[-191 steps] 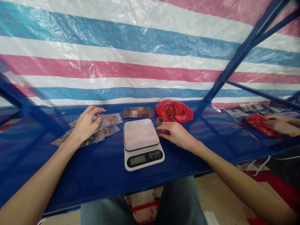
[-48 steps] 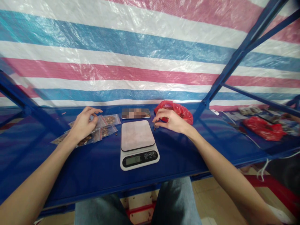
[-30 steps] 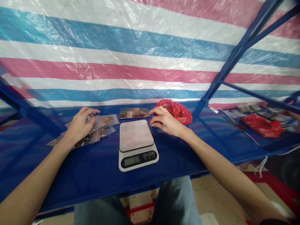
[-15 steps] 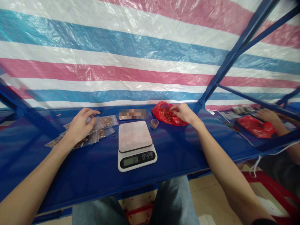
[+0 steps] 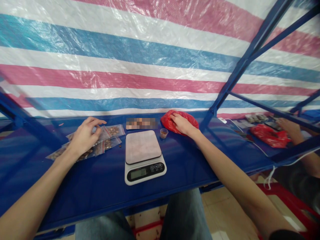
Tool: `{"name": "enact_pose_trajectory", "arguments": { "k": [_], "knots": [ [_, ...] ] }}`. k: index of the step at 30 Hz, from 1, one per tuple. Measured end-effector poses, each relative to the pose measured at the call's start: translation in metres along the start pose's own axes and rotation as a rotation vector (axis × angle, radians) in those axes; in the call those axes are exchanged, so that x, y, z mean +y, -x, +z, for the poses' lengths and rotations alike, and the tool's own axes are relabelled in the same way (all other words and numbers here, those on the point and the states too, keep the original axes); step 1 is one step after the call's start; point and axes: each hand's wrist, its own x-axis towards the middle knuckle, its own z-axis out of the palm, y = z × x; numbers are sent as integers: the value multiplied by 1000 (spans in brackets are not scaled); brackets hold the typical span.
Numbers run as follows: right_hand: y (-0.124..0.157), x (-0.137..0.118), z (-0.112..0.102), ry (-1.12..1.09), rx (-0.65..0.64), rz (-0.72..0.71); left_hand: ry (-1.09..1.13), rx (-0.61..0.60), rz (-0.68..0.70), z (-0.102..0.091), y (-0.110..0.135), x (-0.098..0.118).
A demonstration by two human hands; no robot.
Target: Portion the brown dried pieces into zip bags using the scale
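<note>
My left hand (image 5: 83, 136) rests with curled, parted fingers on a pile of small clear zip bags (image 5: 110, 131) filled with brown bits. My right hand (image 5: 182, 123) reaches into a red plastic bag (image 5: 191, 120) at the back of the blue table (image 5: 100, 186); its fingertips are buried in the bag. A small clear cup (image 5: 163, 133) with brown bits stands just left of that bag. A white digital scale (image 5: 143, 155) sits between my hands, its platform bare.
A blurred flat object (image 5: 141, 123) lies behind the scale. Blue frame bars (image 5: 235, 75) rise at the right. Beyond them another person's hand (image 5: 287, 125) works by a second red bag (image 5: 268, 138). A striped tarp hangs behind the table.
My right hand left the small cup beside the scale, moved back and right, and went into the red bag. My left hand stayed on the zip bags.
</note>
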Motion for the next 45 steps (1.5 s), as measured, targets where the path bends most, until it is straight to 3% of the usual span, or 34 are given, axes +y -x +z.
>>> {"name": "enact_pose_trajectory", "arguments": {
  "k": [5, 12, 20, 24, 30, 38, 45],
  "knots": [
    [-5, -4, 0, 22, 1, 5, 10, -5, 6, 0, -1, 1],
    [-2, -1, -9, -126, 93, 15, 39, 9, 19, -3, -1, 5],
    [17, -11, -42, -470, 366, -7, 46, 31, 8, -2, -1, 4],
    [24, -38, -50, -626, 271, -101, 51, 38, 21, 1, -1, 0],
    [26, -62, -47, -453, 40, -304, 43, 31, 20, 0, 0, -1],
    [26, -63, -46, -421, 86, -353, 34, 26, 8, -1, 0, 2],
    [26, -62, -47, -617, 100, -348, 24, 30, 28, 1, 0, -1]
  ]
}}
